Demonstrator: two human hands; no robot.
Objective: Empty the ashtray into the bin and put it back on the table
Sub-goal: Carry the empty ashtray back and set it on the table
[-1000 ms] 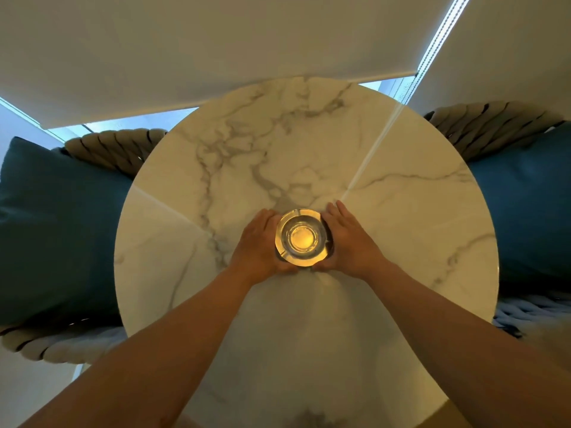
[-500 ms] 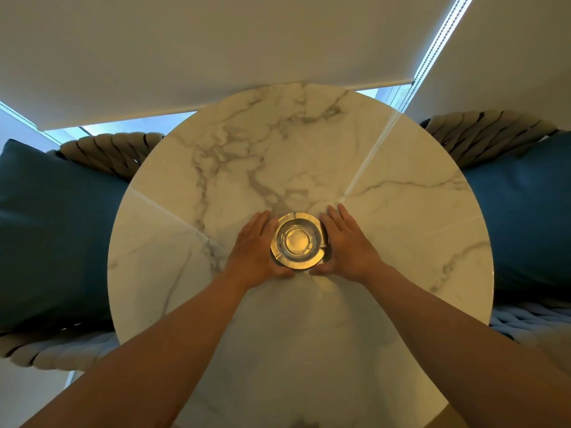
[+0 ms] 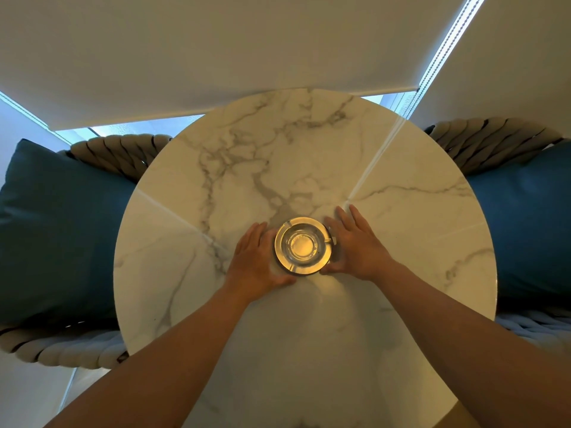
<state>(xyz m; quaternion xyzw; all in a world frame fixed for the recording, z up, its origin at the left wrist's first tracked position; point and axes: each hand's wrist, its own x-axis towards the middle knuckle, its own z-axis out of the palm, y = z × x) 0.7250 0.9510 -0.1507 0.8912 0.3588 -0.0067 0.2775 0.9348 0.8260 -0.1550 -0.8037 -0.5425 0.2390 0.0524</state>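
Note:
A round glass ashtray (image 3: pixel 302 246) with a gold-lit rim stands on the white marble table (image 3: pixel 401 217), near its middle. The bowl looks empty. My left hand (image 3: pixel 258 262) presses against its left side, thumb tucked at the near rim. On the other side, my right hand (image 3: pixel 355 245) cups it, fingers stretched out along the tabletop past the ashtray and thumb at the near rim. Between them, both hands hold it. No bin is in view.
A chair with a woven rope frame (image 3: pixel 117 149) and a dark teal cushion (image 3: pixel 61 230) sits at the table's left, and a matching cushion (image 3: pixel 525 217) at its right. A lowered roller blind (image 3: pixel 216 57) hangs behind the table.
The view has tipped slightly, so the table sits lower in the frame. The ashtray has stayed at the same spot on the table. My right fingers have straightened and spread a little outward.

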